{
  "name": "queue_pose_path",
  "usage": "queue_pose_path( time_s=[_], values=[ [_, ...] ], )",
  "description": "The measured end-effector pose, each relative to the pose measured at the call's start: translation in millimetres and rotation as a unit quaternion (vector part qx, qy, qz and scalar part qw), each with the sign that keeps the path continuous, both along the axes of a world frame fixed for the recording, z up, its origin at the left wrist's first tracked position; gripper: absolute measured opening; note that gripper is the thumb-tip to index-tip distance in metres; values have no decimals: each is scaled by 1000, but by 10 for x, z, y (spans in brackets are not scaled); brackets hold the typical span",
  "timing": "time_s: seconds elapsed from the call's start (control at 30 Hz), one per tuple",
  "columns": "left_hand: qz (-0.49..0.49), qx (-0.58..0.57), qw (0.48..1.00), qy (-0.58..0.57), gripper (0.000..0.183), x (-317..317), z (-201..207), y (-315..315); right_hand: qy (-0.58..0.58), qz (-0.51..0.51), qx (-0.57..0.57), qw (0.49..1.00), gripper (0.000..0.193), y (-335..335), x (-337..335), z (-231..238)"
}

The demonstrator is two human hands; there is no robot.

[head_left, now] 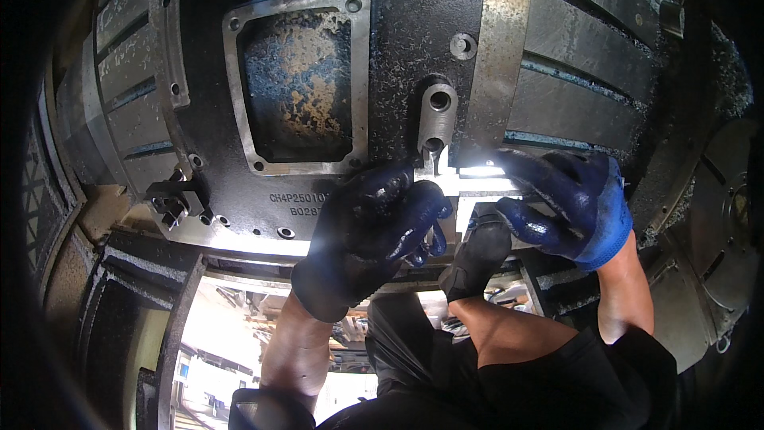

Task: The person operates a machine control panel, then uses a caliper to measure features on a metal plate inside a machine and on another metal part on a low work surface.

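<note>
Both my hands wear blue coated gloves. At the near edge of a large black machine casting [398, 24], my left hand [378, 227] is curled with its fingers closed. Whatever they hold is hidden; a small shiny bit shows by the fingertips. Just beyond it, a grey metal block with two holes [438, 118] stands on the casting. To the right, my right hand [565, 203] reaches over the brightly lit machined edge [482, 171]. Its long fingers stretch along that edge, with the thumb apart below, and I see nothing gripped.
A rectangular opening with a machined rim [360, 80] lies in the casting, left of the block. A bolted clamp [177, 201] sits at the left edge. Slotted metal plates [577, 40] flank the casting, with metal chips scattered about. My dark shoe [481, 247] rests between my hands.
</note>
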State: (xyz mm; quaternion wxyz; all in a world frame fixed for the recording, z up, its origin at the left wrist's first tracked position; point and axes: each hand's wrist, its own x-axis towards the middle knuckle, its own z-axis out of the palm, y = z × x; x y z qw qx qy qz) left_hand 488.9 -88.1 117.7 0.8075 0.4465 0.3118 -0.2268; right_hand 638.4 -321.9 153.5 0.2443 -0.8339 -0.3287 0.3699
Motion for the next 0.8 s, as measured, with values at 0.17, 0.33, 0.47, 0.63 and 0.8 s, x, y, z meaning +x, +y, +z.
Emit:
queue_pose_path(
  time_s=[0.17,0.33,0.47,0.63,0.8],
  values=[
    [-30,-55,998,9,57,-6,-10,96,-5,-1,27,1000,53,-42,-1,-54],
    [-33,-24,999,15,42,81,45,34,-29,12,19,999,54,-76,-10,-39],
    [-93,4,995,41,39,229,93,56,-17,20,-10,1000,55,-62,-3,-10],
    [-17,-20,995,100,44,269,187,33,-14,0,12,1000,55,-55,-29,-50],
    [0,-27,1000,5,50,29,54,54,-6,12,-12,1000,55,-18,10,-9]
  ],
)
